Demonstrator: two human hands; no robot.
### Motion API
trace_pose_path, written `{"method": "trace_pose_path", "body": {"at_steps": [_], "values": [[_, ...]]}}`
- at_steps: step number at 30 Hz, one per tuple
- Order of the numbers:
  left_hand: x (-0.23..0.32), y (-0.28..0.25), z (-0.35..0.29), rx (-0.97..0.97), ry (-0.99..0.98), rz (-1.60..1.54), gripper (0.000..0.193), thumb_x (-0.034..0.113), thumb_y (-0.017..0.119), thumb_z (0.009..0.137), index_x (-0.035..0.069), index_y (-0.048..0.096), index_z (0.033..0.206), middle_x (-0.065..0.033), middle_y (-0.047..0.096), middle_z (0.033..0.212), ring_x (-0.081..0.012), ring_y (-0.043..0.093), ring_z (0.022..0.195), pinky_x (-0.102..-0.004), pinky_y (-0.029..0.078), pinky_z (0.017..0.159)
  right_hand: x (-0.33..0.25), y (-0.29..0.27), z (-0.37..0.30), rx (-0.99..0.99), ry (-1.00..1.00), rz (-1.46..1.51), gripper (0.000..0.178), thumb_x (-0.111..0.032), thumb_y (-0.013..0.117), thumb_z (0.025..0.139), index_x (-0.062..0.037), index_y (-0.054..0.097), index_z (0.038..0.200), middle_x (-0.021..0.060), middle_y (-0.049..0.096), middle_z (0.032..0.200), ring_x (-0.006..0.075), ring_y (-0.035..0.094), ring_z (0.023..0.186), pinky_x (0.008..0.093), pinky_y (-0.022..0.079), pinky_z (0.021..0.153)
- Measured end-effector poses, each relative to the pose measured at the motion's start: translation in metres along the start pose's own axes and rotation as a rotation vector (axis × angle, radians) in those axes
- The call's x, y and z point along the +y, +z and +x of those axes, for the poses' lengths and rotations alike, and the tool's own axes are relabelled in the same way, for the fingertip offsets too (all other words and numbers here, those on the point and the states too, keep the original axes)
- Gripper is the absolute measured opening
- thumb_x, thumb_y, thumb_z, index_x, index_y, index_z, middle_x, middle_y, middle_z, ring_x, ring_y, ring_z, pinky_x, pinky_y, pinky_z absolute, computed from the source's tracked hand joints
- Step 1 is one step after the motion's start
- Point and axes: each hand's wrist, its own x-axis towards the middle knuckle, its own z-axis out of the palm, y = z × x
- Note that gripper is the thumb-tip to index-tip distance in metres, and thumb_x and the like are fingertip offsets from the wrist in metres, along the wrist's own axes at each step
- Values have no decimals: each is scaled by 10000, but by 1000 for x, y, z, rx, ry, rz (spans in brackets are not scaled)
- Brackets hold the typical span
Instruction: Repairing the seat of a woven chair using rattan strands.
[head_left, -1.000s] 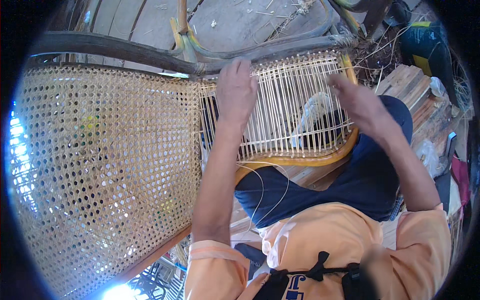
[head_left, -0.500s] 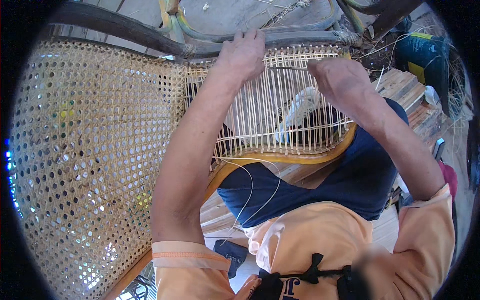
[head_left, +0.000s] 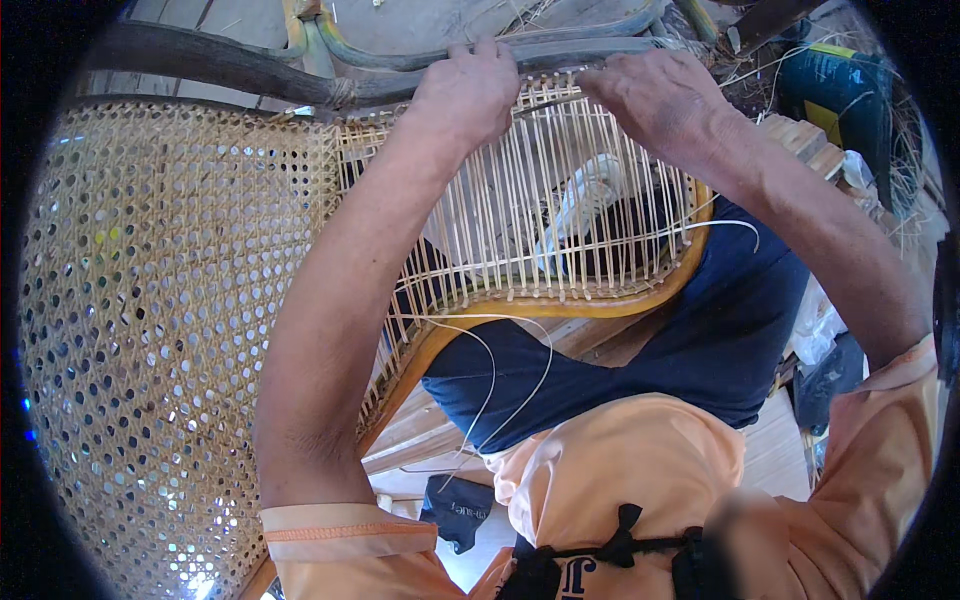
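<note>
Pale cane strands (head_left: 510, 220) run closely side by side across a curved wooden chair frame (head_left: 600, 307), and a few cross them. My left hand (head_left: 465, 95) is at the far edge of the strands, fingers bent by the dark rail; what they hold is hidden. My right hand (head_left: 660, 100) is closed on one end of a thin, dark needle-like tool (head_left: 547, 106). The tool lies across the strands near the far edge, its other end reaching my left hand. A loose cane end (head_left: 738, 224) curls past the frame's right side.
Finished woven cane (head_left: 170, 300) fills the panel at left. The dark frame rail (head_left: 230, 65) crosses the far side. Two loose strands (head_left: 548, 350) hang over my lap. Wooden blocks (head_left: 800, 145) and a dark green container (head_left: 835, 100) stand at right.
My right hand has moved left and farther away, nearer my left hand, with the tool. The chair has shifted slightly left in view. A loose cane end now shows at the frame's right.
</note>
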Motion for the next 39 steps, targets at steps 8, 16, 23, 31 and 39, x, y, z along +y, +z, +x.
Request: {"method": "trace_pose_path", "body": {"at_steps": [8,16,23,31,39], "values": [[1,6,-5,78,-2,38,386,94,524,746,-46,457,1099,-192,493,1136,-362,550,966,-450,501,779,0,1,5,61,42,26,135,-133,499,820,-73,620,824,109,632,793,292,623,803,395,479,725],[18,3,-103,249,-345,-332,434,81,562,762,-58,466,1161,-224,494,1183,-390,456,1107,-435,351,976,7,-17,-27,-217,151,271,187,-164,524,842,-2,601,897,177,602,771,334,602,759,410,477,687],[66,6,-170,79,-482,-278,454,177,589,781,-40,473,1162,-212,446,1242,-407,367,1201,-492,283,1003,-10,-38,-2,-386,137,536,195,-189,536,843,-14,619,869,168,605,768,330,601,758,392,480,696],[86,-4,-180,4,-549,-288,470,178,587,784,-26,463,1189,-203,436,1261,-388,348,1215,-485,278,998,-30,-34,53,-574,-32,473,180,-144,498,792,-19,625,775,187,614,738,343,618,732,419,498,652],[85,-8,-183,16,-577,-431,447,157,603,771,-46,474,1147,-199,428,1256,-377,363,1198,-480,287,983,-35,-47,79,-598,-7,420,222,-97,460,768,24,633,837,232,627,868,361,623,840,423,498,741]]}}
